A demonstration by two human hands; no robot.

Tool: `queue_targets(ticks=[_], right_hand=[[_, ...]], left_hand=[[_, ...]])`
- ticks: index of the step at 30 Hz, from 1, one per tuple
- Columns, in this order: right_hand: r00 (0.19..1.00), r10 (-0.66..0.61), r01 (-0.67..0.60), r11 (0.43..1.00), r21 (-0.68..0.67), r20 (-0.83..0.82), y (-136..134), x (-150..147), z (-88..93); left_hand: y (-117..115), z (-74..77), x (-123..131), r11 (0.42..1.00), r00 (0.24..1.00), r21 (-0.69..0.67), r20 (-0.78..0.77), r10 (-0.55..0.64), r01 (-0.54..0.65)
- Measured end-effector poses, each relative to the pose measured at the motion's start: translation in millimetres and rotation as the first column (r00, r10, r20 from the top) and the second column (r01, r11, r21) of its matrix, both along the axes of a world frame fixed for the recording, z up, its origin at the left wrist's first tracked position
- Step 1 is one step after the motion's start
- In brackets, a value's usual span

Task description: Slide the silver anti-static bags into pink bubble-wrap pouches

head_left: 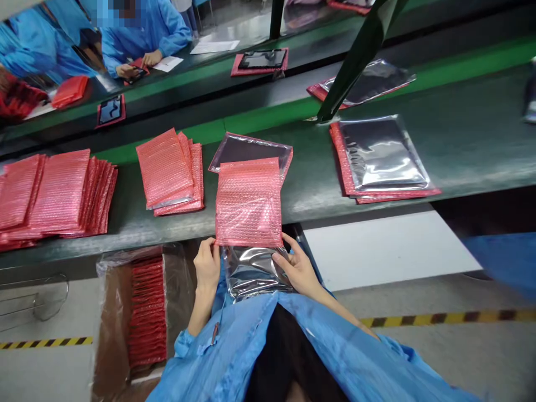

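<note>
A pink bubble-wrap bag (249,204) lies in front of me across the green bench's near edge. From its near end sticks out a dark, glossy, film-covered flat panel (253,273), directly before my body. My left hand (207,262) pinches the bag's near left corner. My right hand (297,265) grips the near right corner, its thumb on the shiny panel. How far the panel reaches inside the bag is hidden. Just behind, another pink bag with a dark face (255,151) rests partly under the held bag.
Stacks of pink bubble bags (62,192) and a smaller pile (167,170) stand left. Right are bagged silvery panels (383,156) and a green post (355,61). A lined carton (113,324) of red bags sits below. Across the line, a person in blue (144,33) handles a device.
</note>
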State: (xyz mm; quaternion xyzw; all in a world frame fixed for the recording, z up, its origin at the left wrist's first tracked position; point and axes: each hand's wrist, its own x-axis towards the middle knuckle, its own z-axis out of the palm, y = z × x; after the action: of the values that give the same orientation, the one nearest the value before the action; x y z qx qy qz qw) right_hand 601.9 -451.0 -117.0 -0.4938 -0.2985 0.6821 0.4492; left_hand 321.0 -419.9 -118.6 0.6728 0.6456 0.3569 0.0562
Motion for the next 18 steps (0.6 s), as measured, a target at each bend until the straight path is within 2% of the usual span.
queue_targets(ticks=[5,8,11,14,16,18], right_hand=[[1.0,0.001,-0.001,1.0,0.018,0.01,0,0,2.5],[0.999,0.042,-0.042,0.999,0.027,-0.003,2,0,3.7],[0.998,0.066,-0.066,0.996,0.052,-0.002,3,1,2.4],[0.998,0.066,-0.068,0.994,0.08,0.023,2,2,-1.5],[0.998,0.053,-0.056,0.994,0.092,0.032,1,3,-3.1],[0.999,0.029,-0.031,0.995,0.09,0.028,1,4,-2.3]], left_hand=[[-18,4.3,-2,0.999,0.998,-0.008,-0.038,-0.041,0.041],[-17,1.0,-6,0.999,0.999,-0.036,-0.038,-0.034,0.033],[0,-1.1,-9,0.999,1.0,-0.035,-0.017,0.007,-0.008],[25,1.7,-5,0.996,0.996,-0.073,0.079,0.051,-0.046],[35,4.8,0,0.992,0.994,-0.126,0.11,0.017,-0.004],[36,7.0,8,0.984,0.995,-0.172,0.096,-0.021,0.038]])
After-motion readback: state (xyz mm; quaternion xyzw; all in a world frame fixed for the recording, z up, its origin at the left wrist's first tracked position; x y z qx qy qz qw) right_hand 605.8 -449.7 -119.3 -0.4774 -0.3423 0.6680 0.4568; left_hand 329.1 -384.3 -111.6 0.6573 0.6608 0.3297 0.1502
